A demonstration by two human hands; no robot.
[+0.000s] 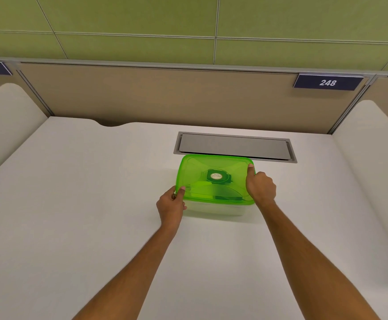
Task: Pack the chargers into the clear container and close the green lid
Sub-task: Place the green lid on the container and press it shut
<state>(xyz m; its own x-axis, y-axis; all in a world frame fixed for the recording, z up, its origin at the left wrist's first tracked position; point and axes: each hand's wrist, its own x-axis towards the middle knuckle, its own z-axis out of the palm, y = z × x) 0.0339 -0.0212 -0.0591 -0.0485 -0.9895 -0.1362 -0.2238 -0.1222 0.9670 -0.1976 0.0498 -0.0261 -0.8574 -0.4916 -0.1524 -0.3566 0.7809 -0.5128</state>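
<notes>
The clear container [213,210] stands on the white desk with the translucent green lid [197,172] lying on top of it. Through the lid I see dark charger shapes: a round one [217,176] near the middle and a flat dark one [228,197] toward the front. My left hand [171,204] grips the lid's front-left corner, thumb on top. My right hand [259,187] holds the right edge, thumb pressing on the lid's rim near the back right.
A grey metal cable hatch [234,146] is set into the white desk [96,204] just behind the container. A beige partition [165,93] with a "248" sign [328,82] rises at the back. Rounded white dividers stand at both sides.
</notes>
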